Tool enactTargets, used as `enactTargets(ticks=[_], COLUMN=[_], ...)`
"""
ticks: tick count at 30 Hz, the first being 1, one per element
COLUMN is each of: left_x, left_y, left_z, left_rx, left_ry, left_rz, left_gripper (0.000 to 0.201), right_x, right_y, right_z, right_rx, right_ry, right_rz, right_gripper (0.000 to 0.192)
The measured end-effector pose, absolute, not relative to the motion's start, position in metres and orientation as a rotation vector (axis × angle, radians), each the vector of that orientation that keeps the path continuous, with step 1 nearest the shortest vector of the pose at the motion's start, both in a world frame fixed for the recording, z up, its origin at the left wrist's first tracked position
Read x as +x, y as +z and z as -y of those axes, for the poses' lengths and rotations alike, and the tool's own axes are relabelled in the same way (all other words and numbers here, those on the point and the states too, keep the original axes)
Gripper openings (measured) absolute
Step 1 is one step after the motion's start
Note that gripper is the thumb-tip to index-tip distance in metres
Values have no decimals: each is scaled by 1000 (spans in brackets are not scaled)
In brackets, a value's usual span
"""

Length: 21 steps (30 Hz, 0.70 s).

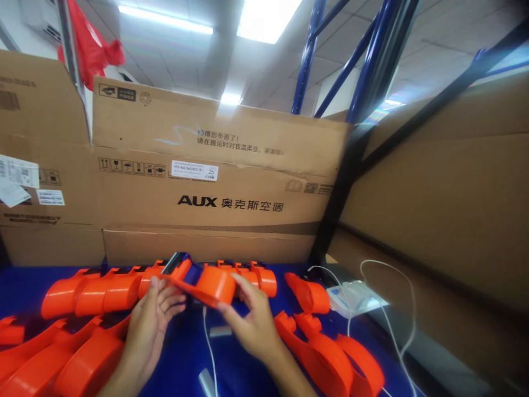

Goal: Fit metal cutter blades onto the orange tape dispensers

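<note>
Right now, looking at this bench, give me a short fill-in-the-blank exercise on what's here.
1. Both hands hold an ____ plastic part.
2. The bench top is ____.
3. The box behind the bench reads ____ in Latin letters.
4. The thin cable at the right is ____.

Missing words: orange; blue; AUX; white

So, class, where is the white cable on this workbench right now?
In the head view the white cable loops over the right side of the blue table, beside the orange plastic parts and just in front of the cardboard wall.
</note>
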<state>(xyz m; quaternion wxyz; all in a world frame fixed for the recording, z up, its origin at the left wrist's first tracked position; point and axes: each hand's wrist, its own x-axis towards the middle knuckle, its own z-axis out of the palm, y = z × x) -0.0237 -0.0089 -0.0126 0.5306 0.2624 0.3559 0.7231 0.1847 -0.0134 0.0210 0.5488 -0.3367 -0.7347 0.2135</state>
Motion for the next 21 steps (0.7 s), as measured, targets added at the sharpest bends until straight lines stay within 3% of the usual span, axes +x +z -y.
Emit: enactTargets(ticks=[5,12,16,21], left_x=[-21,-26,-26,-26], left_y=[-13,-17,-18,-18], left_z=[11,10,12,11], left_rx=[667,713,721,715], left_ry=[1667,1645,1641,1656], left_rz=[-840,-792,-803,-804], left_gripper=[49,43,40,40], right_x=[223,291,296,296], right_y=[33,46,42,39], right_z=[-11,-21,-21,-23], right_rx=[-1027,-1950,-2048,-2097], right_ry=[438,-87,-77,-47], right_rz=[1339,1217,1267,1324], right_gripper=[46,60,63,53])
